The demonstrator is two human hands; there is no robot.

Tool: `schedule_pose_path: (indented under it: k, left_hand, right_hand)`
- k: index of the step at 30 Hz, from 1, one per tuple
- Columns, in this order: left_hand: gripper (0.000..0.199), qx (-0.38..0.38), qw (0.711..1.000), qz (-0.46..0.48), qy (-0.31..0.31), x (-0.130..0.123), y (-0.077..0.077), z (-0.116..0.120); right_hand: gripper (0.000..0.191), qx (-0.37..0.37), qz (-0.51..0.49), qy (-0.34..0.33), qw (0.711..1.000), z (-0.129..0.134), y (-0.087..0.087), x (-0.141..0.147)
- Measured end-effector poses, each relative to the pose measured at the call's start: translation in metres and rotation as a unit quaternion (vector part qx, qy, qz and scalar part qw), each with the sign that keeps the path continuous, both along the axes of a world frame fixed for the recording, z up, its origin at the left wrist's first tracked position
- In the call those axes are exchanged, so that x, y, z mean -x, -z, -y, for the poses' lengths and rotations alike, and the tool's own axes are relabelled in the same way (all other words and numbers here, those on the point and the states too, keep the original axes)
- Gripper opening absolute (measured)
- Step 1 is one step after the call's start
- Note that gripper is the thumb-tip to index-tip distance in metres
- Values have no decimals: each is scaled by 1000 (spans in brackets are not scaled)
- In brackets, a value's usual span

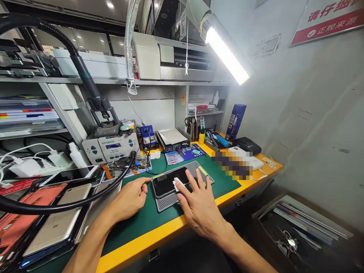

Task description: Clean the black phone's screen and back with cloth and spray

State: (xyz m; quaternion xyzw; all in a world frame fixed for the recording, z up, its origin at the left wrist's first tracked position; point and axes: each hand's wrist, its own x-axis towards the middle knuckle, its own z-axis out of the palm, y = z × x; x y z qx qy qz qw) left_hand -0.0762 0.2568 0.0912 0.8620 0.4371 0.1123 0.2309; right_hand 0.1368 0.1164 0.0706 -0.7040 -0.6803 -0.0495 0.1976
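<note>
A smartphone (165, 185) with a black screen lies face up on a grey perforated pad (167, 203). My left hand (132, 199) is at the phone's left end, its index fingertip at the edge and the other fingers curled in with nothing visible in them. Over the phone's right part is my right hand (200, 203), with several fingers spread. Its index finger presses a small white wipe (178, 185) against the screen, while the thumb rests lower, near the pad. The right end of the phone is partly hidden by this hand.
The pad lies on a green mat (136, 231) over a yellow desk (148, 248). A soldering station (113, 146) stands behind, its black hose (99, 201) arching over several phones (58, 212) at left. A lamp (224, 53) hangs above. An open drawer (301, 227) is at right.
</note>
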Motion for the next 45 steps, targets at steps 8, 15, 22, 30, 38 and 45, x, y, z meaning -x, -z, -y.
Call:
schedule_pose_path:
  k: [8,15,22,30,38,45]
  left_hand:
    - [45,0,1000,1,-1,-1,0,-1]
    - [43,7,1000,0,1,-1,-2,1]
    - [37,8,1000,6,2,0,-1,1]
    - [39,4,1000,10,8,0,1,-2]
    - [41,1,1000,11,7,-1,0,-1]
    - [39,-3,1000,18,2,0,2,-2]
  right_hand:
    - [47,26,14,56,998,2,-1,-32]
    - [49,50,15,56,997,-6,-3,-44]
    - [55,124,-11,-5,992,-27,-9,-72]
    - [62,141,-3,-100,985,-55,-17,-101]
    - [47,154,-41,-103,982,-64,-27,-96]
    - [63,133,-53,-58,988,-65,-31,-71]
